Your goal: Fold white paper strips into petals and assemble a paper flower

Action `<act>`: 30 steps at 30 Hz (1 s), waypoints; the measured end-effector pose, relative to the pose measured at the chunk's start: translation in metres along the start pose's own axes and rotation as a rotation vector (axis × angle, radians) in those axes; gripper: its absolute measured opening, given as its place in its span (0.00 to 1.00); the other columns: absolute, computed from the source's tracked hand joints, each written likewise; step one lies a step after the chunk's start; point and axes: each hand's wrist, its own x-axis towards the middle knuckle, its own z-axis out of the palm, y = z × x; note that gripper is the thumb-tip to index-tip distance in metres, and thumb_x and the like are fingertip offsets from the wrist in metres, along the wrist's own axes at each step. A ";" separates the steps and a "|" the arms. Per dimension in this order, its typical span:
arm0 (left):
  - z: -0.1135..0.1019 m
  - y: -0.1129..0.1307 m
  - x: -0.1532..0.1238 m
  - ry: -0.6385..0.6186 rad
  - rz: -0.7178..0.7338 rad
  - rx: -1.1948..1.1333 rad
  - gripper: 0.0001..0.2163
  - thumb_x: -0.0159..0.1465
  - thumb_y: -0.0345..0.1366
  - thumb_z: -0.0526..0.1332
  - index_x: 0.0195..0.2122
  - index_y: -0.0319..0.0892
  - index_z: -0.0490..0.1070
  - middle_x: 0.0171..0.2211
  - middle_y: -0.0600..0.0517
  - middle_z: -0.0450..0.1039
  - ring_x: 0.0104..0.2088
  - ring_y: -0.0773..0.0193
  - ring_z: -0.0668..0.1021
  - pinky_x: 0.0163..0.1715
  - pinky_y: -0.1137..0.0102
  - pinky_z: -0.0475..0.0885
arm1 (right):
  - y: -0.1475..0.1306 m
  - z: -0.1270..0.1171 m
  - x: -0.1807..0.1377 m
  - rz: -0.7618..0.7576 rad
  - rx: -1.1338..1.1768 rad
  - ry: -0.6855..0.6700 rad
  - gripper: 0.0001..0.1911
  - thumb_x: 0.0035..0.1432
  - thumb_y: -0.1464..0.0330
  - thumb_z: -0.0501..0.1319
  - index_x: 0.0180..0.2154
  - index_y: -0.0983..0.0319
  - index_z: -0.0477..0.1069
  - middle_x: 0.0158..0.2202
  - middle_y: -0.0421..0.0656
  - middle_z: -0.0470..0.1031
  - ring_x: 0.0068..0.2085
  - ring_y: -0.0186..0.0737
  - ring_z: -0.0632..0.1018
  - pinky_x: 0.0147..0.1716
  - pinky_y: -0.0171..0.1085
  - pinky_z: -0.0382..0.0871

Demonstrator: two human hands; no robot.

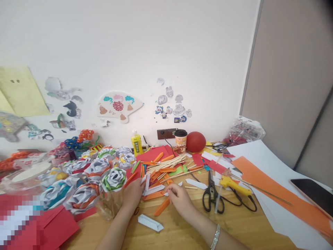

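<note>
My left hand [133, 195] rests on the wooden table [182, 229] beside a paper rose with green edging [113, 178], its fingers curled over white and orange folded paper strips [153, 190]. Close to it on the right, my right hand [179, 196] pinches a small piece among the strips, and a silver bracelet circles that wrist. One white folded strip [150, 222] lies between my forearms. An orange strip [161, 207] lies just under my right hand. What each hand grips is too small to name.
Several paper roses [85, 173] crowd the left. Wooden sticks [169, 162] and coloured scraps lie behind my hands. Black scissors [211, 194] and a yellow glue gun [234, 185] sit to the right, then orange paper [273, 191], white sheets and a dark phone [313, 194]. Bottle, cup and red ball stand by the wall.
</note>
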 end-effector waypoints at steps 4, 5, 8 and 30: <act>-0.001 -0.002 0.002 0.093 -0.022 -0.164 0.12 0.58 0.41 0.51 0.21 0.43 0.64 0.23 0.48 0.71 0.28 0.57 0.74 0.24 0.72 0.58 | -0.003 -0.002 0.000 -0.015 -0.017 0.022 0.08 0.52 0.71 0.51 0.27 0.62 0.68 0.18 0.35 0.60 0.23 0.33 0.64 0.24 0.31 0.55; -0.002 -0.001 0.002 0.128 -0.025 -0.254 0.12 0.57 0.42 0.53 0.20 0.43 0.63 0.21 0.50 0.69 0.26 0.58 0.73 0.23 0.72 0.57 | -0.004 -0.002 0.000 -0.020 -0.017 0.032 0.08 0.52 0.71 0.51 0.27 0.62 0.68 0.19 0.36 0.61 0.23 0.33 0.64 0.24 0.31 0.56; -0.009 0.011 -0.002 0.155 -0.017 -0.568 0.15 0.53 0.47 0.56 0.17 0.43 0.59 0.16 0.55 0.63 0.20 0.63 0.68 0.20 0.74 0.55 | -0.004 -0.003 0.001 -0.041 0.007 0.062 0.08 0.53 0.70 0.51 0.27 0.62 0.67 0.20 0.37 0.63 0.24 0.34 0.66 0.24 0.31 0.57; -0.014 0.066 -0.048 -0.686 0.258 -1.116 0.18 0.54 0.52 0.56 0.29 0.39 0.66 0.15 0.63 0.47 0.15 0.74 0.50 0.15 0.76 0.46 | -0.009 -0.009 0.007 0.049 0.381 0.172 0.12 0.52 0.65 0.50 0.19 0.60 0.53 0.13 0.32 0.56 0.17 0.29 0.59 0.19 0.30 0.53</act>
